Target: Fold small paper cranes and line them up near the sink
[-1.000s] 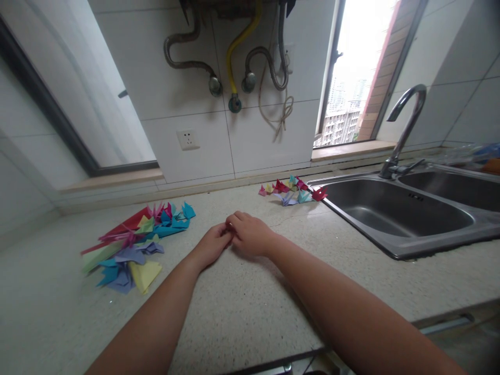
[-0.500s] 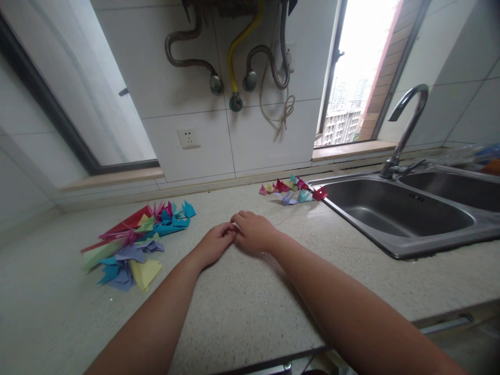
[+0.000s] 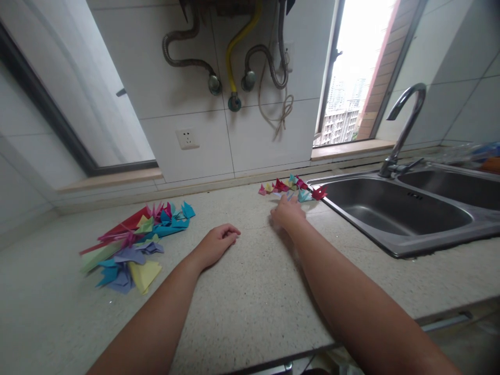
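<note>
My left hand [image 3: 219, 242] rests on the countertop [image 3: 242, 297] with its fingers loosely stretched out and nothing visible in them. My right hand [image 3: 288, 211] is over the counter, slightly blurred, beside a cluster of small folded paper figures. Its fingers reach a lavender origami piece [image 3: 289, 197], which they mostly cover; whether they grip it cannot be seen. A light-blue origami piece [image 3: 304, 196] and a red origami piece [image 3: 319, 192] lie just right of that hand. Behind it is a crimson origami piece [image 3: 280, 185].
Left of my hands lies a pile of larger folded papers, including a yellow one [image 3: 145, 275] and a blue one [image 3: 172, 228]. A steel double sink [image 3: 375, 229] with a faucet [image 3: 406, 114] is at right. Pipes and a wall socket [image 3: 187, 138] are on the tiled wall.
My right hand has left my left hand and moved right and away from me to the small paper figures, now covering the lavender one. My left hand has stayed nearly in place.
</note>
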Motion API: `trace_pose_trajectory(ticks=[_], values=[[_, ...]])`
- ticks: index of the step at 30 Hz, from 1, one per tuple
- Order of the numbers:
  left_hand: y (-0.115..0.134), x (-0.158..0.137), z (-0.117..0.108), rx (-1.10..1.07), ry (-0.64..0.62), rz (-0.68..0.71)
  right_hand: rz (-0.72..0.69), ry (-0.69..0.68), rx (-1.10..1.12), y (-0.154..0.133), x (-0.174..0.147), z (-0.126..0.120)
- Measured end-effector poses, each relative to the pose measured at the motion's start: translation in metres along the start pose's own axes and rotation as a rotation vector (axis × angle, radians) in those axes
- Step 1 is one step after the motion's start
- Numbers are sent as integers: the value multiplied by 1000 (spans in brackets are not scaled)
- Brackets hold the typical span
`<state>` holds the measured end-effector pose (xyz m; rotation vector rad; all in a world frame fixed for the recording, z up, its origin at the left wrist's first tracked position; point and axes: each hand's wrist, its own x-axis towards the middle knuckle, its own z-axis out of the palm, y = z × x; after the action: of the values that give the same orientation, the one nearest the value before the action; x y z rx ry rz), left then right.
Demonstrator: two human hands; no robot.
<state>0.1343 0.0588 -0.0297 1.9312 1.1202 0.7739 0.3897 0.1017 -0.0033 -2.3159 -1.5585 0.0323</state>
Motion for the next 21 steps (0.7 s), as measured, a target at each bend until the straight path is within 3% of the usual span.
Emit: trace_pose_trajectory(ticks=[21], values=[[0,0,1,7,-6,-6,-59,9,42,16,25,11]])
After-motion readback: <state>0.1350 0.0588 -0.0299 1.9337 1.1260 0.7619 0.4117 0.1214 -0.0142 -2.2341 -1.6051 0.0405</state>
